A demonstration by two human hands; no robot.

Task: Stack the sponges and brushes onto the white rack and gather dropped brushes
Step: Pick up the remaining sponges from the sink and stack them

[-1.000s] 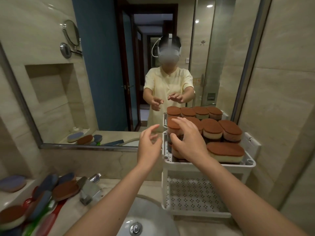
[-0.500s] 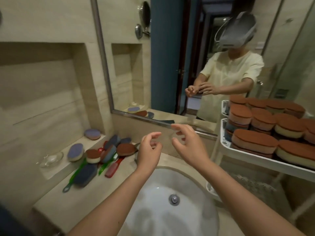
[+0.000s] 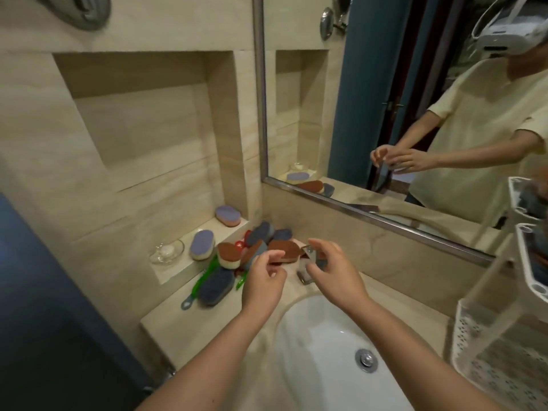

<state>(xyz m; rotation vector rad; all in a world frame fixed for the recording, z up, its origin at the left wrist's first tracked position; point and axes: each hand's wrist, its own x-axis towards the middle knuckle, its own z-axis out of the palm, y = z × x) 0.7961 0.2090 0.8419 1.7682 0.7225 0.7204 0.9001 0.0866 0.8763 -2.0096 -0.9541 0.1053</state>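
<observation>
Right now both hands hang over the back of the sink (image 3: 323,351), and neither holds anything. The left hand (image 3: 262,281) has its fingers loosely curled with the thumb close to the forefinger. The right hand (image 3: 335,271) is spread wider, thumb and fingers apart, in front of the tap (image 3: 305,275).

What matters for the coming move is that the pile of sponges and brushes lies just beyond and to the left of the hands, at the back left corner of the counter (image 3: 178,324). The left hand is the nearer one. A brown sponge (image 3: 284,250) sits straight past its fingertips, almost touching, with its long axis running across from left to right. Another brown sponge with a pale underside (image 3: 229,256) leans just left of that. A blue brush (image 3: 216,287) lies nearer the front, its green handle (image 3: 197,287) pointing toward the near left edge. Two purple sponges (image 3: 202,244) rest on the ledge above the counter beside a glass dish (image 3: 166,251).

The white rack (image 3: 474,333) stands at the right edge of the counter, well apart from the pile, with the sink between. I judge that the left hand is about to pick up the nearest brown sponge, which then has to be carried across the sink.
</observation>
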